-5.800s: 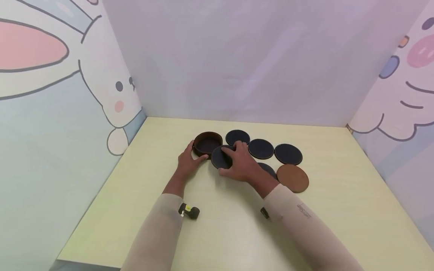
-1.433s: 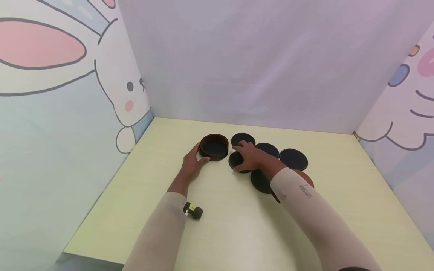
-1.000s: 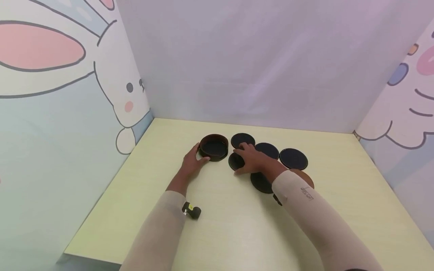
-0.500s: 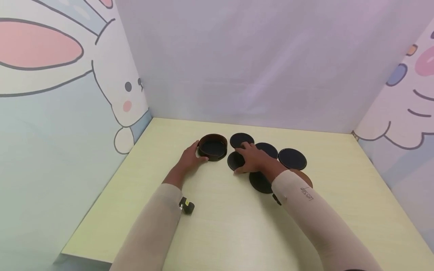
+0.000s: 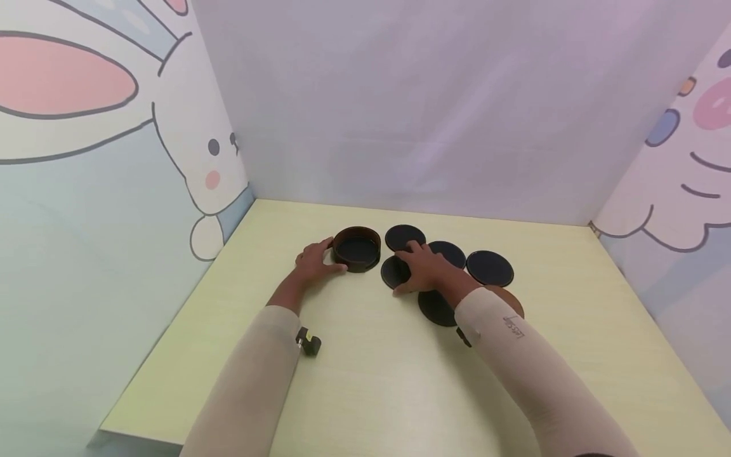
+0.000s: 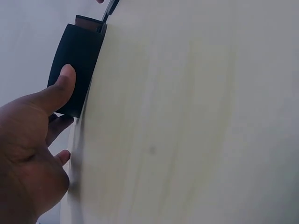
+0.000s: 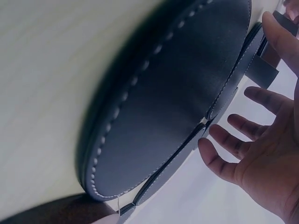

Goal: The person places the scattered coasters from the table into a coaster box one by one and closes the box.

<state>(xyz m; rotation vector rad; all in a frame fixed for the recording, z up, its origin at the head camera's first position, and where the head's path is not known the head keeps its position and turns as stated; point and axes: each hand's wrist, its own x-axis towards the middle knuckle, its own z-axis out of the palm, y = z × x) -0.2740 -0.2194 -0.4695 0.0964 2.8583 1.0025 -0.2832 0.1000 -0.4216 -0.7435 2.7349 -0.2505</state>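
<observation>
Coasters lie in a loose cluster toward the far edge of the table, and your right hand rests flat over the dark coaster nearest the round holder, fingers spread and nearly straight, thumb on the near side, gripping nothing. The right wrist view shows those fingers splayed and apart above overlapping stitched discs. Your left hand cups the holder's left wall, thumb pressed to its dark side and the other fingers bent around its far side, so the holder is held steady where it stands, upright and left of the cluster, toward the far left corner. Both forearms reach out from the near edge in pale sleeves; the right sleeve carries a small line of dark print, too small to read. Another dark coaster lies beyond your right hand, two more run toward the right edge, one sits just under your right wrist, and a brown coaster peeks out beside the sleeve. A small black device with a yellow tag shows at your left forearm. Cartoon rabbit panels wall in the left side of the table.
</observation>
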